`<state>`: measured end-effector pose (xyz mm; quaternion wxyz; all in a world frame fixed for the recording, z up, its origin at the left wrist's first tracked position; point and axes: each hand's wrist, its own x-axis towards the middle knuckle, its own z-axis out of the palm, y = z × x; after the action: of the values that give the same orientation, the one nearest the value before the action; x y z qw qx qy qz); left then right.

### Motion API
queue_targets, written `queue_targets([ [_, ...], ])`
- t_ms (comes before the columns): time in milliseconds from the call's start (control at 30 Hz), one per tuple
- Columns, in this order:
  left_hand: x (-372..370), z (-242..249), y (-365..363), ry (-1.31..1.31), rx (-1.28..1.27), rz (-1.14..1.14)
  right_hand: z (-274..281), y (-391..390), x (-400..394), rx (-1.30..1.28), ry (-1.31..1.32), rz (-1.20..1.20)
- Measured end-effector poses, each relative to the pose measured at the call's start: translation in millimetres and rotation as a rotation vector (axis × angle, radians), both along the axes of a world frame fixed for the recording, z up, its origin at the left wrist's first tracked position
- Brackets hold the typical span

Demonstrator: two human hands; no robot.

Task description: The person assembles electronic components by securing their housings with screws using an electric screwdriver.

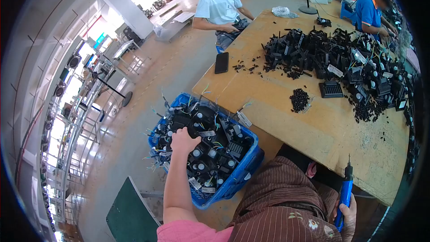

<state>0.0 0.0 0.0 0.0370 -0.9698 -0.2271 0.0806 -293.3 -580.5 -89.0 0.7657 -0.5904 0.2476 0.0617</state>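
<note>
My left hand [183,141] reaches into a blue basket [224,196] and has its fingers closed on a black part among many others. These black parts [210,152] have white round pieces, labels and thin coloured wires. In my right hand [349,211], low at the right, is a blue electric screwdriver [345,195] with its bit pointing up, beside the edge of the wooden table [286,112]. On that table lie a large heap of black parts [313,51] and a small pile of black pieces [300,100].
A black phone [221,62] lies at the table's left edge. One person in a white shirt [218,6] sits beyond it; another in a blue shirt [368,11] is at the far right. A green board [132,215] stands left of the basket.
</note>
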Motion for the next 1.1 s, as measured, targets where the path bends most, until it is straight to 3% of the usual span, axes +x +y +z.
queue_targets([
  [167,15.2,-7.6,5.5,0.001,-0.07,0.047,19.0,-1.1,4.7,-0.055,0.063,-0.034],
  [433,58.3,4.2,13.5,0.102,-0.058,0.191,2.2,1.1,10.3,0.013,-0.007,-0.062],
  [600,55.8,8.9,-16.2,0.191,0.109,0.015,5.2,1.8,11.0,0.01,0.032,-0.054],
  [833,59.4,-20.7,-29.1,0.119,0.256,-0.042,1.1,-2.7,14.0,-0.036,0.058,-0.025],
  [1000,53.5,6.7,-40.6,0.202,0.047,0.022,2.4,-0.4,19.9,-0.008,0.025,-0.035],
  [1100,34.8,10.3,-58.1,-0.047,0.22,-0.265,2.9,-5.7,20.1,0.008,0.021,-0.034],
])
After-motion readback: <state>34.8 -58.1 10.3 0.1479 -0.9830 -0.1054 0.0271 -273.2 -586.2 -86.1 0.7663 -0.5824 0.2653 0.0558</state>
